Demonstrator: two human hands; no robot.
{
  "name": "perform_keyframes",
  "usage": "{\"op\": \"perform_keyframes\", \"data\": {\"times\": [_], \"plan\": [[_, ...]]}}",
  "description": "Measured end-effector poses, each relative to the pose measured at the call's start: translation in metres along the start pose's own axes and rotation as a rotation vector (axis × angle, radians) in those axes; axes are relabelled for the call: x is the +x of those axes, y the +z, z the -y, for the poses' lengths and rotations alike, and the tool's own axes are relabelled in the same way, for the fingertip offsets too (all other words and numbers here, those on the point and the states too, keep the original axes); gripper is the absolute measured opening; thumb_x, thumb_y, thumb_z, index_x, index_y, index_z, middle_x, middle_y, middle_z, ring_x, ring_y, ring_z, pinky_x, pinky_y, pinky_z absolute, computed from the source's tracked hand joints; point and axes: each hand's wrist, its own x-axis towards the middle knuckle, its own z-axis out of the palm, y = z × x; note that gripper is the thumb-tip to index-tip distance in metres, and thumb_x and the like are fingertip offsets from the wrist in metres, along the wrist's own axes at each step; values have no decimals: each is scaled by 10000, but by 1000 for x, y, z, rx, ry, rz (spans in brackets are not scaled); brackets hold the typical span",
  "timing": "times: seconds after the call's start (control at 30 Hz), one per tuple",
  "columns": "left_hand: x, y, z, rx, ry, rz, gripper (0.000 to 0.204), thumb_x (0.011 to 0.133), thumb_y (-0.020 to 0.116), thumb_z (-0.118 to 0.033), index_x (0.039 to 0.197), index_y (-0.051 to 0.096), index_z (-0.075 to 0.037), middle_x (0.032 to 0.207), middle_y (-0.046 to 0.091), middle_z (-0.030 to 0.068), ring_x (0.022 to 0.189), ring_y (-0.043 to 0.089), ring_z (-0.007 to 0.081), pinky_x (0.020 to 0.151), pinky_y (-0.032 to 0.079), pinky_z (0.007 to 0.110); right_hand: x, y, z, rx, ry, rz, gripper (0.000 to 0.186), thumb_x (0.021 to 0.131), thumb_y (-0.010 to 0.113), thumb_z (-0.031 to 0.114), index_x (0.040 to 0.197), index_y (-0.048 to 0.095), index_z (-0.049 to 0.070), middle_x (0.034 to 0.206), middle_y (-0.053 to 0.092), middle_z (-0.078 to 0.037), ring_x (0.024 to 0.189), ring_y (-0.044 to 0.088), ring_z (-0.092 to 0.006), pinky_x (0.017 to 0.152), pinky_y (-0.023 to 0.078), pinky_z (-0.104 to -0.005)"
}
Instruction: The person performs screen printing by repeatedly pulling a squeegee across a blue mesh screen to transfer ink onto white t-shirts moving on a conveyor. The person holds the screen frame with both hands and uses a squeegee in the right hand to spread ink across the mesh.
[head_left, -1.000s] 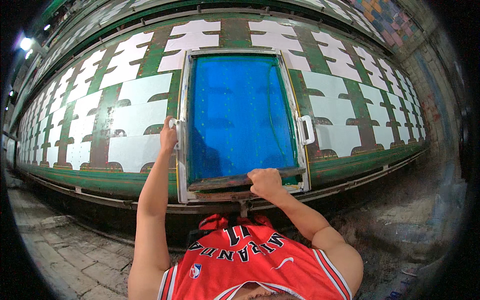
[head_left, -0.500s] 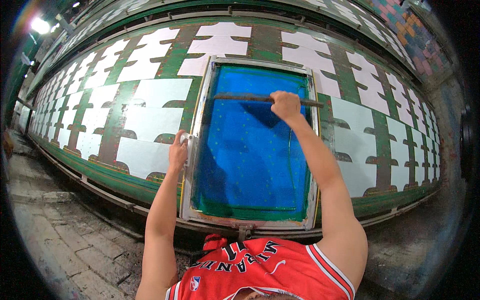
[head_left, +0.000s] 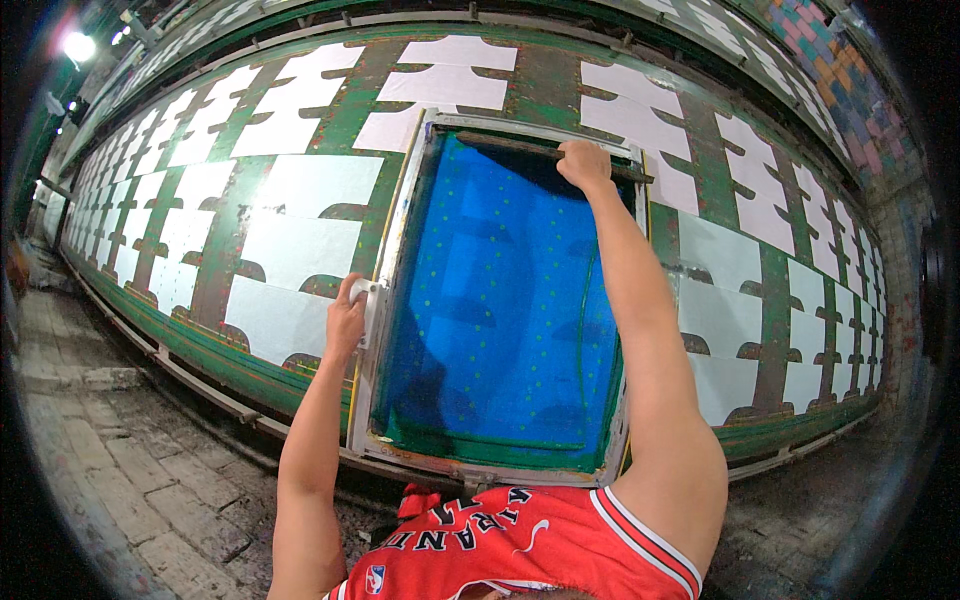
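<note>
A large printing screen with a blue mesh (head_left: 500, 310) in a pale metal frame (head_left: 385, 310) lies flat on a long green table (head_left: 220, 250). My left hand (head_left: 345, 320) grips the handle on the frame's left side. My right hand (head_left: 585, 165) is stretched out to the far end of the screen and is closed on a long dark squeegee bar (head_left: 520, 145) that lies across the mesh near the frame's top edge.
White cut fabric pieces (head_left: 290, 245) lie in rows along the table on both sides of the screen. A brick floor (head_left: 110, 470) runs along the table's near edge at the left. Lamps glow at the far left (head_left: 75, 45).
My right hand has pushed the squeegee from the near end of the screen up to its far end. My left hand has kept its hold on the frame's left handle.
</note>
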Motion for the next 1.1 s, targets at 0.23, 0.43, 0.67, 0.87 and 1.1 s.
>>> {"op": "perform_keyframes", "data": {"times": [0.23, 0.43, 0.67, 0.87, 1.1], "plan": [[-1, -2, 3, 0, 160, -31, 382, 976, 587, -181, 1357, 560, -176, 648, 600, 194, 540, 576, 275, 554, 441, 444, -67, -23, 33, -31, 76, 105, 250, 735, 638, 213, 914, 790, 128, 956, 752, -182, 914, 727, -381, 807, 579, -499], [-4, -4, 0, -47, 86, 18, 369, 988, 561, -189, 1356, 557, -160, 625, 619, 187, 504, 611, 290, 537, 490, 457, -193, -43, 75, -43, 73, 204, 347, 682, 621, 197, 967, 818, 220, 906, 752, -173, 844, 723, -382, 775, 575, -504], [-3, -6, 4, -58, 193, 38, 368, 998, 542, -189, 1364, 528, -163, 638, 649, 195, 514, 646, 304, 516, 493, 461, -372, -75, 136, 37, 104, 267, 323, 686, 636, 170, 963, 803, 166, 956, 746, -122, 850, 716, -359, 779, 573, -494], [1, -4, 9, 167, 270, -39, 417, 972, 538, -183, 1387, 514, -174, 852, 693, 306, 804, 690, 464, 735, 510, 541, -496, -86, 193, 44, 86, 219, 341, 658, 662, 117, 985, 761, 120, 1007, 734, -73, 853, 715, -311, 773, 579, -453], [7, -1, 19, 63, 177, 25, 452, 956, 552, -196, 1406, 517, -192, 897, 691, 320, 868, 672, 498, 776, 492, 566, -561, -81, 224, 103, -21, 98, 468, 650, 684, 84, 1117, 679, 47, 1140, 704, -94, 1041, 675, -274, 898, 543, -392]]}}
